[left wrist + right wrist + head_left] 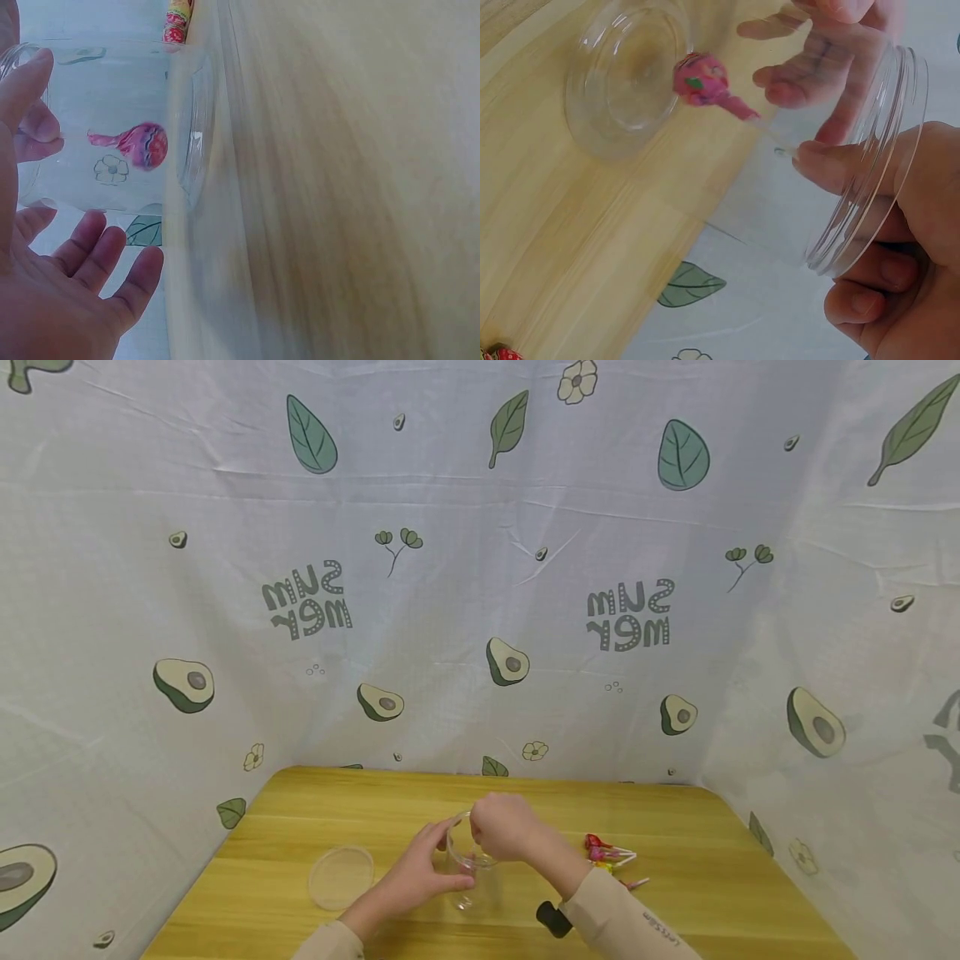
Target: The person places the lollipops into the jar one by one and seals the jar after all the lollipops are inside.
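Note:
A clear jar (465, 903) stands on the wooden table, its mouth up. My left hand (429, 877) holds it from the left near the rim, thumb and fingers around the wall; in the left wrist view several fingers of this hand (82, 300) are spread beside the jar (124, 82). From above, my right hand (507, 828) reaches into the mouth. The right wrist view shows that hand (934, 199) pinching the white stick of a pink-wrapped lollipop (701, 79), its head down inside the jar. The same lollipop (146, 146) shows through the wall.
A round clear lid (341, 878) lies on the table (405, 793) to the left. Several wrapped lollipops (597, 853) lie in a group to the right. A black object (553, 919) is by the right sleeve. A printed curtain (465, 610) hangs behind and along both sides.

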Tool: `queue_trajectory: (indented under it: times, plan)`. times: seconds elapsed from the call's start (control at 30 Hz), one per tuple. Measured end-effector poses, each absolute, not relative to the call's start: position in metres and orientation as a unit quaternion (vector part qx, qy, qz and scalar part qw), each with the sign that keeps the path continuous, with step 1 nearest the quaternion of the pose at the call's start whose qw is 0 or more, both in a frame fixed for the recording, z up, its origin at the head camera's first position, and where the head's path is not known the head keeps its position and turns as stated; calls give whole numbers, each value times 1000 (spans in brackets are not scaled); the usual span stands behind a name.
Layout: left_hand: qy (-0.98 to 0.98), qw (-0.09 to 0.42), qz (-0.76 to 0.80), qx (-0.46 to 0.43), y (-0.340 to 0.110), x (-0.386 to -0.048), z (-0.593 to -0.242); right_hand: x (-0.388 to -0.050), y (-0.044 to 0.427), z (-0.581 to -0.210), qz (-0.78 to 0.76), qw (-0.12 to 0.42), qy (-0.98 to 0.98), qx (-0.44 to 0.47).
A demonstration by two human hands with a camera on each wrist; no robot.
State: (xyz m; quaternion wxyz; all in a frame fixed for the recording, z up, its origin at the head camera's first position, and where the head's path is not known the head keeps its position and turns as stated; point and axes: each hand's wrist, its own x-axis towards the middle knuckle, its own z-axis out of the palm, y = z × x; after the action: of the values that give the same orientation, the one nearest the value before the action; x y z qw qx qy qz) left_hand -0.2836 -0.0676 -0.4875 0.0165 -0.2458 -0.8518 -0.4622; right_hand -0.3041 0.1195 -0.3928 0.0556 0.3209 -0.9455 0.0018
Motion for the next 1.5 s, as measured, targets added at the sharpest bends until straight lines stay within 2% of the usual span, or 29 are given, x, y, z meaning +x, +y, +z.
queue_trajectory:
  times: [0.37, 0.73, 1.3, 1.5]
  plan:
    - [-851, 13, -463, -248, -65, -282, -489, -305, 124, -398, 21, 58, -947, 316]
    - [-850, 3, -467, -245, -63, -281, -484, -305, 151, -388, 141, 71, -941, 299]
    - [-847, 5, -476, -237, -66, -283, -488, -308, 210, -381, 389, 22, -884, 257]
    - [-848, 11, -474, -238, -65, -284, -487, -305, 228, -374, 426, 1, -869, 252]
